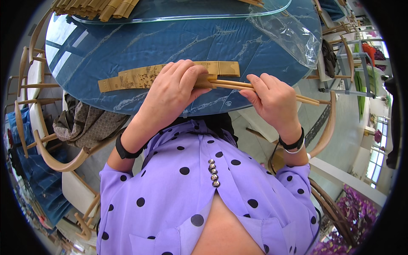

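Observation:
My left hand (175, 83) is closed on a brown paper chopstick sleeve (204, 81) just above the near edge of the table. Between finger and thumb, my right hand (272, 98) grips a pair of pale wooden chopsticks (233, 84). Their left ends meet the mouth of the sleeve; how far they reach inside is hidden. The other ends stick out to the right past my hand. Under and behind my left hand lie several flat, printed paper sleeves (135, 77), overlapping on the tabletop.
The round table (170, 44) has a blue marbled top. A glass turntable (187, 18) at the back carries a pile of filled paper sleeves (97, 8). At the far right lies a clear plastic bag (293, 38). Wooden chairs (70, 163) stand around, one holding a patterned brown cloth item (87, 121).

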Demonstrator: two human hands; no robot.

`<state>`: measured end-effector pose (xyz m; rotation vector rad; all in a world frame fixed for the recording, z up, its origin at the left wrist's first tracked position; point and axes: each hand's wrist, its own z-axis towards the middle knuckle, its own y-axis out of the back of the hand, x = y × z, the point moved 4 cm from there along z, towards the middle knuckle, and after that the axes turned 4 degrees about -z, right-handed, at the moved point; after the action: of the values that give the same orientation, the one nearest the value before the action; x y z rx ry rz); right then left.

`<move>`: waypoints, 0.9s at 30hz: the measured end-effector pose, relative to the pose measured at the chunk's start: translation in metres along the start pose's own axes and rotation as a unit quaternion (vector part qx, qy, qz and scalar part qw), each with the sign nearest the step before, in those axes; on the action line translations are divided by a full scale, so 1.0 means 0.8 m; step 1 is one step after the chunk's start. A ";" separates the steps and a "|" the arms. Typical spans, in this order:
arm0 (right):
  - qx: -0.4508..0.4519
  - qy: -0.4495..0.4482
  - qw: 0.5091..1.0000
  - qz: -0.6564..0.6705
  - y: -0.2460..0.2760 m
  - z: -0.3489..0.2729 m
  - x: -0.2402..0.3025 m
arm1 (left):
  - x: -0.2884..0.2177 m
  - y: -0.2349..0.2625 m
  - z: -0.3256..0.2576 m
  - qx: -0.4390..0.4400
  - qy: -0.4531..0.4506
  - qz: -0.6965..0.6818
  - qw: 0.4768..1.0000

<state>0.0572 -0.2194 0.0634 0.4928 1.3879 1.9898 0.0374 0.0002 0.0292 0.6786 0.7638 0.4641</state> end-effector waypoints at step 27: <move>-0.062 -0.114 0.987 0.094 -0.034 0.032 0.101 | 0.012 0.002 -0.054 -0.247 0.367 -0.449 0.776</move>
<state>0.0236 -0.1393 0.0428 0.7920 1.1044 2.0787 0.0107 0.0240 0.0026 -0.4511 1.5170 -0.0048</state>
